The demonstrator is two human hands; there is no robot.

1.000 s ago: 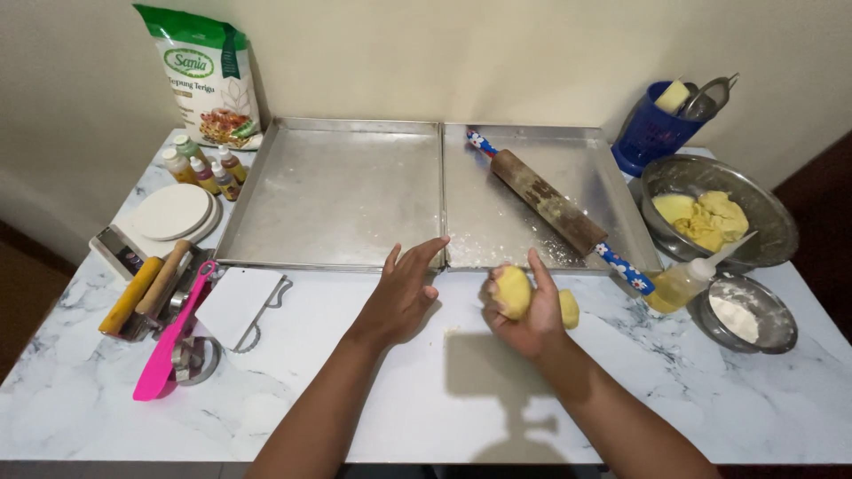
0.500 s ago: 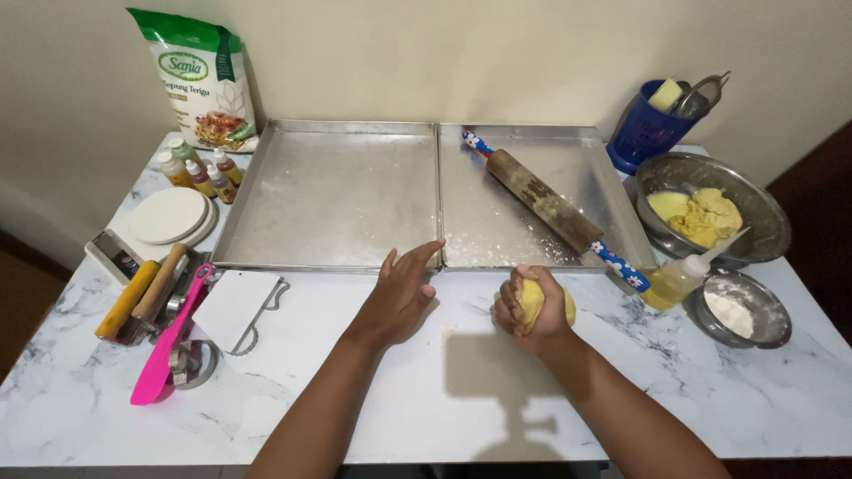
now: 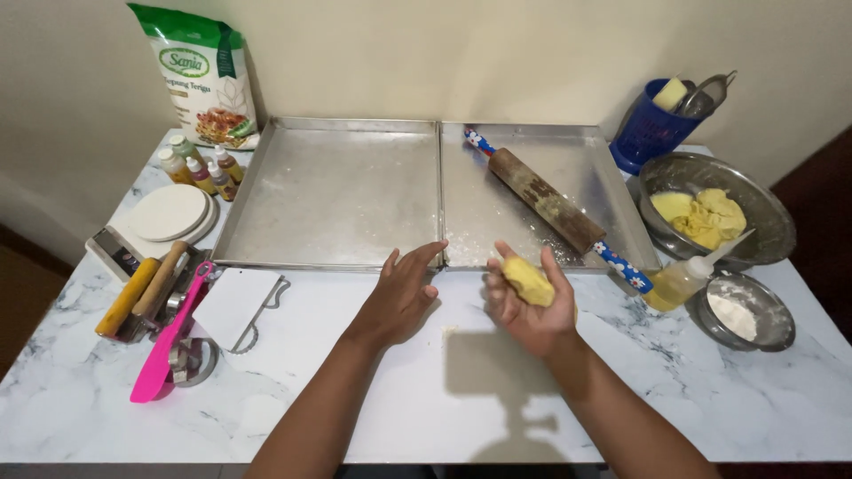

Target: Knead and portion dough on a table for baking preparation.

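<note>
Surface: marble table [image 3: 355,408]
Right hand [image 3: 530,302]: palm up, fingers cupping yellow dough lump [image 3: 528,281]
Left hand [image 3: 402,293]: open, empty, fingers spread forward

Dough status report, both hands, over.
Right hand palm up, cradling yellow dough lump. Left hand open, empty, over marble table. Rolling pin lies on tray behind; nothing between hands.

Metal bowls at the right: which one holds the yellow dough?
The larger, farther bowl, beside the blue cup. The smaller, nearer bowl holds white flour instead.
</note>
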